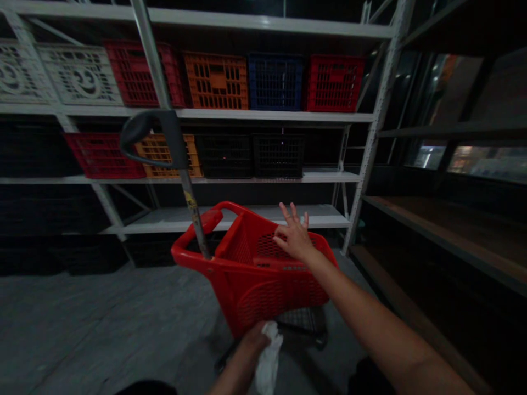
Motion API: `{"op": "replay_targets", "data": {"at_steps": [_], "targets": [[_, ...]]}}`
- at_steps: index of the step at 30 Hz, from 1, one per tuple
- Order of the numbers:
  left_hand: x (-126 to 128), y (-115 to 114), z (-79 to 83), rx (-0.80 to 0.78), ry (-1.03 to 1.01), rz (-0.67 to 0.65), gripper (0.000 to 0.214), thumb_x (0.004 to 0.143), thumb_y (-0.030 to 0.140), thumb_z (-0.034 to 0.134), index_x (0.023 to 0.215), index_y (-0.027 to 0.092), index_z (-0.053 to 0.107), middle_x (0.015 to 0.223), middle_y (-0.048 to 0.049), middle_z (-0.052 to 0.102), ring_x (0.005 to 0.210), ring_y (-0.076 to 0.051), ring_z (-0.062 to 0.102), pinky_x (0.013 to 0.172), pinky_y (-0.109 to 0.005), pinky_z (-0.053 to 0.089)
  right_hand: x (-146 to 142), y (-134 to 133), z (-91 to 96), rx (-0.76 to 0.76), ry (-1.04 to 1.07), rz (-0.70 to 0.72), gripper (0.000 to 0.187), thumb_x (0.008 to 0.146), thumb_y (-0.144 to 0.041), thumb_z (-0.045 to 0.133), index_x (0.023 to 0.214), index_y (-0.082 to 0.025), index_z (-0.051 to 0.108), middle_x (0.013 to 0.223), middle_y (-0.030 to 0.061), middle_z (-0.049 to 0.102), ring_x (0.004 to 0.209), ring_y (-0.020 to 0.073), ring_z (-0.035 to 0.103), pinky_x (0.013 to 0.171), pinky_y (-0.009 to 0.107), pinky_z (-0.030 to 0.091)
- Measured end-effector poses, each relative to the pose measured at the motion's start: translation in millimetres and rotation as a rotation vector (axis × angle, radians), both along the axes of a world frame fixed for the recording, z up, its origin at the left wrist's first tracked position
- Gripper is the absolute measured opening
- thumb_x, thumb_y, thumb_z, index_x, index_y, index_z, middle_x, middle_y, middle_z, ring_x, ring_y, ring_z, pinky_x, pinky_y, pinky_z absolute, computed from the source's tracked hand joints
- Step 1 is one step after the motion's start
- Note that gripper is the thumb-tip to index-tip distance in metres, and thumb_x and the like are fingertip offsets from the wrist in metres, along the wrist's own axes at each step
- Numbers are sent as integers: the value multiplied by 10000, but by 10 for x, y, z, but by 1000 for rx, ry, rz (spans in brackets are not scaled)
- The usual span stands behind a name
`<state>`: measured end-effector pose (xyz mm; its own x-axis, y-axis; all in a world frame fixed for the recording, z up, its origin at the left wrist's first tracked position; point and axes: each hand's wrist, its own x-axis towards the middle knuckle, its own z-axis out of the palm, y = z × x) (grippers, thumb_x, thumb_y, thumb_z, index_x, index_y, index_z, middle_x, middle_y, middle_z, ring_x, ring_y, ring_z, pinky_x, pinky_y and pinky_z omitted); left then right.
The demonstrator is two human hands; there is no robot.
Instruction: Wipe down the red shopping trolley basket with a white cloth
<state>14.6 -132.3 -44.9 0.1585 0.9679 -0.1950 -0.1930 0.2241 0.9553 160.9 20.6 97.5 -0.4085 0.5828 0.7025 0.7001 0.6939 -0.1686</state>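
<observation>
Red plastic trolley basket (288, 285): on the grey concrete floor (82, 323), lower centre of the frame. Walls are perforated. A metal pole (192, 214) rises from its left corner to a black curved handle (142, 131). A dark wire rack (298, 321) shows below the near end. Contents cannot be made out in the dim light.

Right hand (293, 237): open, fingers spread wide, over the far part of the basket. Contact with the basket cannot be confirmed.

Left hand (254, 339): closed narrowly on a crumpled white cloth (268, 359) at the basket's near lower edge. The material could be thin plastic; cannot tell.

Upper steel shelf (214, 113): carries, left to right, white crates (78, 74), a red crate (140, 74), an orange crate (216, 81), a blue crate (275, 82) and a second red crate (335, 82).

Middle steel shelf (247, 176): carries a red crate (102, 156), an orange crate (189, 156), partly behind the handle, and two black crates (252, 156).

Crate contents: not visible.

Right of frame: brown wooden shelves (428, 230), apart from the steel racking.
</observation>
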Motion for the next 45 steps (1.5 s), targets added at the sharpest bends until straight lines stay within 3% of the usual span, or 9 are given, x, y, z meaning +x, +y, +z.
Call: {"op": "replay_targets", "data": {"at_steps": [5,9,15,20,24,28,33,41,45], "targets": [[-162,162,291,57,17,127,315,529,272,707,794,169,571,741,2,629,663,-129,568,636,-234,425,-90,-549,-665,-668,472,444,346,808,-368,492,1121,-226,530,1162,88,557,1068,197,513,892,388,386],[-170,145,401,149,145,208,338,432,217,757,673,169,525,617,39,576,589,-108,519,565,-206,405,-185,-1106,-1144,-1103,877,604,492,686,-450,627,1106,-217,521,985,56,618,850,184,595,695,283,458],[-151,-59,441,107,56,144,286,508,260,743,622,161,501,589,47,546,560,-80,486,536,-186,378,-112,-1330,-1206,-1158,1059,475,276,586,-393,714,697,-155,631,630,-13,596,574,118,527,566,221,393],[-221,-105,484,89,-196,109,195,636,290,668,744,170,558,687,2,613,630,-116,555,618,-232,427,-28,-1306,-1180,-1193,1294,422,232,653,-389,651,709,-164,638,657,2,609,612,127,544,611,231,405],[-251,-92,550,121,-313,224,344,661,355,641,936,156,585,829,-67,652,742,-173,597,710,-282,452,-113,-1385,-1439,-1433,1274,426,254,640,-400,639,723,-160,643,572,4,588,475,103,504,502,216,379],[-277,-76,531,165,-137,336,312,627,401,658,808,169,553,668,-2,617,579,-124,557,557,-231,437,-204,-1504,-1570,-1590,1063,476,385,656,-505,615,714,-126,651,605,41,609,515,111,534,484,201,360],[-271,-7,360,295,222,295,282,606,418,635,605,174,493,546,44,517,517,-93,466,509,-204,383,-315,-1529,-1298,-1418,1199,756,592,573,-521,697,1034,-167,585,890,60,635,801,184,583,693,288,427],[-249,51,171,234,433,336,310,667,467,546,574,177,489,529,43,475,510,-92,420,490,-203,351,-409,-1241,-1320,-1159,1674,338,314,540,-392,759,636,-168,561,526,-41,558,461,90,495,464,191,369],[-236,13,152,225,348,354,332,692,504,522,632,178,511,577,40,515,538,-96,455,505,-201,376,-456,-1372,-1434,-1431,1671,573,575,574,-619,638,955,-190,599,772,54,660,720,202,613,653,315,460]]}}
